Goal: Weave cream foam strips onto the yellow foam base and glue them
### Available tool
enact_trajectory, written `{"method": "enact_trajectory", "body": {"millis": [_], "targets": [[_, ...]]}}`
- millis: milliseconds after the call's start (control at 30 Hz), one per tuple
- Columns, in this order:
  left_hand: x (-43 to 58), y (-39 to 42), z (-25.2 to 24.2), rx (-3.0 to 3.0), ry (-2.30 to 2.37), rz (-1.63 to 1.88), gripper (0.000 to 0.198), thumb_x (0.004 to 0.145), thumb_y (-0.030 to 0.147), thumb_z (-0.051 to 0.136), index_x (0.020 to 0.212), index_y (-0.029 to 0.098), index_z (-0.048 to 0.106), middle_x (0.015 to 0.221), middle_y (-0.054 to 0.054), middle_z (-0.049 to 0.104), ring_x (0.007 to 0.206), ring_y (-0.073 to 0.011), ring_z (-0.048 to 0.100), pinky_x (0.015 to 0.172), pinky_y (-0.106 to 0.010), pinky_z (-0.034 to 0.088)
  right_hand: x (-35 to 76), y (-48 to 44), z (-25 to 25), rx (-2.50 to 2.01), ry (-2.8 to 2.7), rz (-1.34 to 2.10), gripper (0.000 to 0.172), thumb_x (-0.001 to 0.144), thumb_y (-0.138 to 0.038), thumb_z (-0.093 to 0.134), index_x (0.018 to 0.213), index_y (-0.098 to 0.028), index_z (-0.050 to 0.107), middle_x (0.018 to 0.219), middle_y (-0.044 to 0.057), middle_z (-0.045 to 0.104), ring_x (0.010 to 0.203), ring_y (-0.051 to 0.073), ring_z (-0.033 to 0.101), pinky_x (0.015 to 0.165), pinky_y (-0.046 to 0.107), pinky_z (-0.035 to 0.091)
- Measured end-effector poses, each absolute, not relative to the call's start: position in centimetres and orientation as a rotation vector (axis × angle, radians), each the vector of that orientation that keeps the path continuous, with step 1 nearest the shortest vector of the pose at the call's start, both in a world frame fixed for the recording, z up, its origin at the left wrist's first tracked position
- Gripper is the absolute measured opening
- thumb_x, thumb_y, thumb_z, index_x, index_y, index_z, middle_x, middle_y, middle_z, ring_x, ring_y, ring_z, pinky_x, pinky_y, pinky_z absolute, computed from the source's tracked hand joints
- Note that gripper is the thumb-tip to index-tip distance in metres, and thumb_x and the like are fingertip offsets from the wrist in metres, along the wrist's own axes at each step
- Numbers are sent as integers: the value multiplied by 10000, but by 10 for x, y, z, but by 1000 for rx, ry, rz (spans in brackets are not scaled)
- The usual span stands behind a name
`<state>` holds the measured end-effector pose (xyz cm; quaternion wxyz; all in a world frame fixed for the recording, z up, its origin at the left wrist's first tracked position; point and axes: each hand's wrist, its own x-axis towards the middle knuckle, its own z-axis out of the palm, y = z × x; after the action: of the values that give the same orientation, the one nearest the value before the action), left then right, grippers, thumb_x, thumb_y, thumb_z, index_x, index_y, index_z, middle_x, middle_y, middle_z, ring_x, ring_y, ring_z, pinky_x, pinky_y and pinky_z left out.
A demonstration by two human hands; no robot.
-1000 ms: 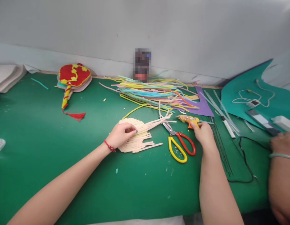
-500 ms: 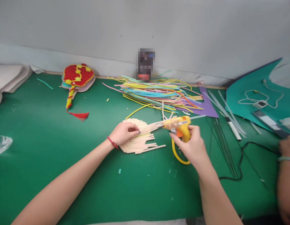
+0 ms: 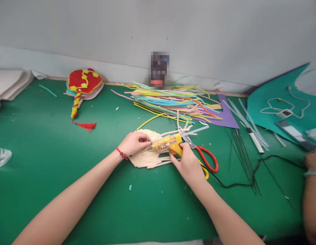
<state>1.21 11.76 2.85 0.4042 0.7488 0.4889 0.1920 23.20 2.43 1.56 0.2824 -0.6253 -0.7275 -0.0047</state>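
Note:
My left hand [image 3: 136, 143], with a red bracelet at the wrist, rests on a cream piece made of strips [image 3: 144, 158], thumb and fingers pinched on it near the glue gun's tip. Wrapped round the handle of a yellow glue gun [image 3: 166, 143] is my right hand [image 3: 186, 162]. The gun points left over the cream piece, and a clear glue stick juts from its back. Scissors [image 3: 207, 157] with red and yellow handles lie beneath and right of my right hand. What exactly my left fingers pinch is partly hidden.
Coloured strips [image 3: 165, 102] lie in a pile at the back. A red fan [image 3: 85, 81] is at back left. Green wires [image 3: 243, 160], clear sticks and the gun's black cord lie right. Another person's arm [image 3: 312, 190] is at the right edge.
My right hand has moved left with the glue gun, bringing its tip close to my left fingers. The red scissor handle now shows, and the black cord stretches further left.

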Motion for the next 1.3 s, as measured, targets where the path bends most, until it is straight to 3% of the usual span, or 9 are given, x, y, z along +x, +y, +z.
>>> {"method": "enact_trajectory", "body": {"millis": [600, 1300], "targets": [[12, 118, 27, 1908, 1246, 486, 139, 728, 286, 600, 761, 219, 718, 780, 16, 729, 703, -142, 632, 652, -234, 464, 229, 23, 18, -1643, -2021, 111, 95, 917, -261, 418, 991, -203, 421, 863, 79, 566, 722, 232, 610, 636, 348, 508], [13, 117, 31, 1914, 1260, 461, 146, 724, 277, 595, 769, 213, 719, 817, 12, 735, 738, -149, 635, 681, -237, 463, 250, 24, 23, -1713, -1973, 100, 126, 882, -277, 456, 982, -204, 435, 882, 97, 593, 828, 271, 626, 669, 374, 514]]}}
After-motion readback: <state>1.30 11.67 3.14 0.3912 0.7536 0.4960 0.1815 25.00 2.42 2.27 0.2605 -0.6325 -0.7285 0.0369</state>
